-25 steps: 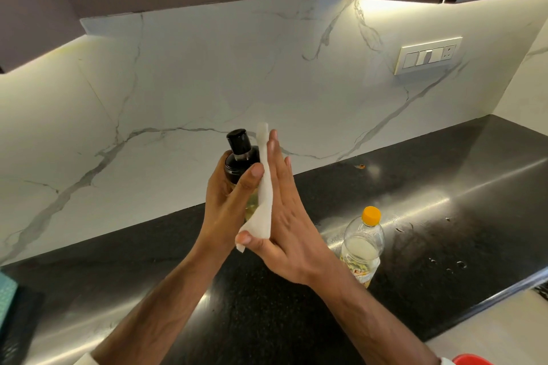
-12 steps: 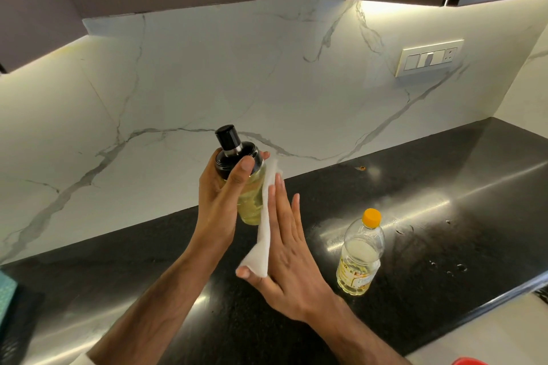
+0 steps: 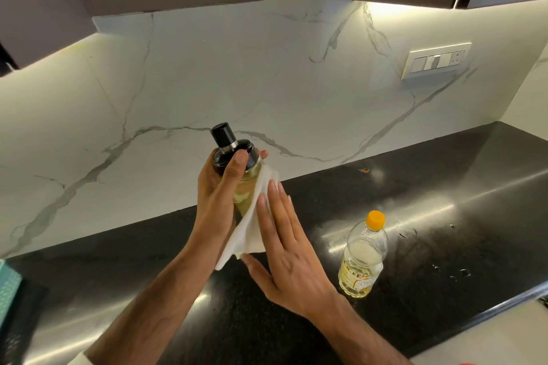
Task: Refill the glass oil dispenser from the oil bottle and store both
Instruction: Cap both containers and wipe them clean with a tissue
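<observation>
My left hand (image 3: 218, 195) grips the glass oil dispenser (image 3: 237, 157) in the air above the counter; it has a black cap and yellow oil inside. My right hand (image 3: 284, 249) presses a white tissue (image 3: 252, 231) against the dispenser's side with straight fingers. The clear plastic oil bottle (image 3: 363, 258) with an orange cap stands upright on the black counter (image 3: 444, 216), to the right of my right hand and apart from it. It is partly filled with pale oil.
A marble backsplash (image 3: 237, 83) rises behind the counter, with a switch panel (image 3: 436, 59) at the right. Dark cabinets hang above. A teal object (image 3: 7, 284) lies at the far left edge. Small droplets (image 3: 456, 272) dot the counter right of the bottle.
My left hand has tilted the dispenser, its cap now leaning left. My right hand slid down its side with the tissue, then spread it flat against the glass.
</observation>
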